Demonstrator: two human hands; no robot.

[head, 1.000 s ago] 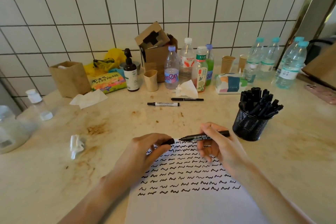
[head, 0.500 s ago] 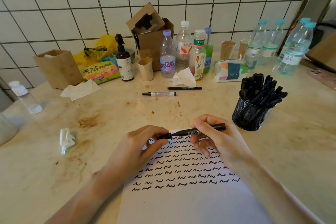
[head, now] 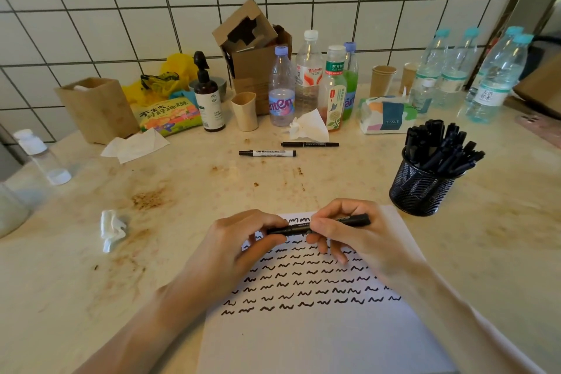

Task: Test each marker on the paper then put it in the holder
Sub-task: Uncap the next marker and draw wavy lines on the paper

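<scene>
Both hands have come closer together since a moment ago, and the gap between the cap end and the pen body has closed, so I think the cap is being pushed back on.

Biggest is the pale, stained counter (head: 501, 252), which holds everything. On it lies the white paper (head: 303, 337), right in front of the person so it is easy to write on. Rows of little black squiggles cover its top half; the bottom half is bare. The black mesh holder (head: 420, 191) stands just past the paper's far right corner, near the right hand, and it is packed with black markers standing up.

The left hand (head: 239, 240) pinches the left end of the black marker (head: 340, 223). The right hand (head: 358, 234) is wrapped around its body. Held flat just above the top of the paper, the marker is thin, with small pale writing on its side.

Two more pens wait farther back: a white whiteboard marker (head: 267, 153) and a thin black pen (head: 309, 144). Those look untested.
</scene>
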